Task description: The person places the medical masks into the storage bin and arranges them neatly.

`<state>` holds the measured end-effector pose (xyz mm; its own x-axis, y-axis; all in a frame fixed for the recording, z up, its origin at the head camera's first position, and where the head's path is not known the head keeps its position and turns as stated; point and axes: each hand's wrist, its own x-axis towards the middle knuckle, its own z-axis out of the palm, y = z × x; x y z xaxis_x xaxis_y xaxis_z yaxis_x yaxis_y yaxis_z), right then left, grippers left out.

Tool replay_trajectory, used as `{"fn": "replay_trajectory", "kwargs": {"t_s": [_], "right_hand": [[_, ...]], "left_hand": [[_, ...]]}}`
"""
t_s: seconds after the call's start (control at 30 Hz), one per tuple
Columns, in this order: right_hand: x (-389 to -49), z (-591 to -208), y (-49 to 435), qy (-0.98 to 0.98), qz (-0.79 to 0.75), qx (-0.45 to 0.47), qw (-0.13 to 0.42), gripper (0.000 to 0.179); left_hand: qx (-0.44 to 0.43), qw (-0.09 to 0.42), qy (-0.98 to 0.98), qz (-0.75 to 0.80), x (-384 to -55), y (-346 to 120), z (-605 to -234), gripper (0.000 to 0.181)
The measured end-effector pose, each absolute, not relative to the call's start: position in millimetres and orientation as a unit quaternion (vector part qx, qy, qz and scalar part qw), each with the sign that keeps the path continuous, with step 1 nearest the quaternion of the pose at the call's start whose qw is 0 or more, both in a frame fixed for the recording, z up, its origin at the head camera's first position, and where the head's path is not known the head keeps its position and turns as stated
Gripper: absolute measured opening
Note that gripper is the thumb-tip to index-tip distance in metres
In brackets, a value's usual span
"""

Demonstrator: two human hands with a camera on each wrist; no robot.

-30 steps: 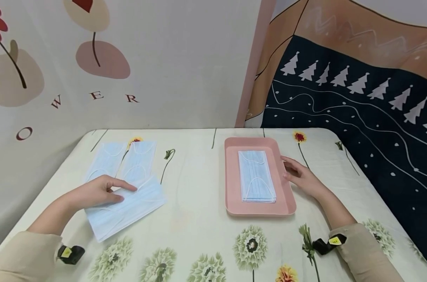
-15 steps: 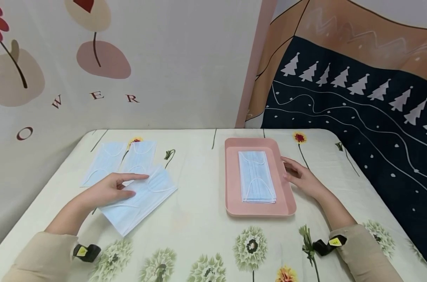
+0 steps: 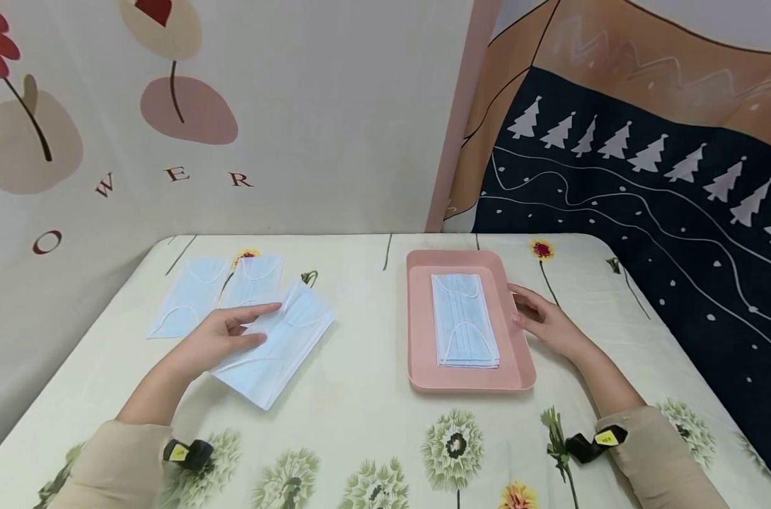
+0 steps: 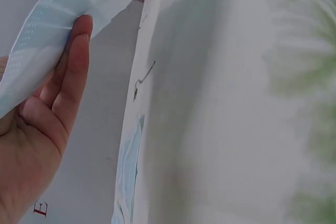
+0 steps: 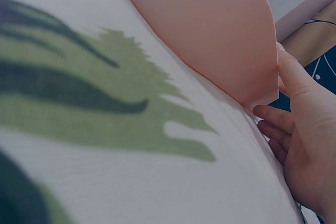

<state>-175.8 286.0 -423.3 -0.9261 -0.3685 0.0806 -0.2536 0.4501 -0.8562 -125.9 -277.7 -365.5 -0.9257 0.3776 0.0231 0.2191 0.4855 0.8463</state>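
My left hand (image 3: 216, 339) pinches a light blue face mask (image 3: 290, 339) between thumb and fingers; in the left wrist view the mask (image 4: 47, 40) hangs tilted above the tablecloth. Behind it, two more masks lie on the table: one at the left (image 3: 188, 297), the other (image 3: 254, 274) partly covered by the held mask. My right hand (image 3: 545, 322) touches the outer right side of a pink tray (image 3: 420, 318) with relaxed fingers. In the right wrist view its thumb meets the tray's wall (image 5: 210, 30). In the tray lie blue masks (image 3: 465, 322), neatly stacked.
A flower-printed white tablecloth (image 3: 360, 396) covers the table. At the back stands a pale wall hanging (image 3: 334, 127); to the right hangs a dark cloth (image 3: 615, 191) with white trees. Each sleeve has a black device (image 3: 194, 454) at the wrist.
My left hand has moved right and slightly away from me, carrying its mask off the spot beside the other two. The right hand and tray have stayed in place.
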Motion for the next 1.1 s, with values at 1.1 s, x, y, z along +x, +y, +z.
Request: {"fn": "replay_trajectory", "kwargs": {"t_s": [1.1], "right_hand": [[-174.9,-421.8,285.4,0.85,-0.491,-0.184,0.053,0.062]], "left_hand": [[0.1,0.034,0.724,0.682,-153.6,-162.3,-354.6,0.068]]}}
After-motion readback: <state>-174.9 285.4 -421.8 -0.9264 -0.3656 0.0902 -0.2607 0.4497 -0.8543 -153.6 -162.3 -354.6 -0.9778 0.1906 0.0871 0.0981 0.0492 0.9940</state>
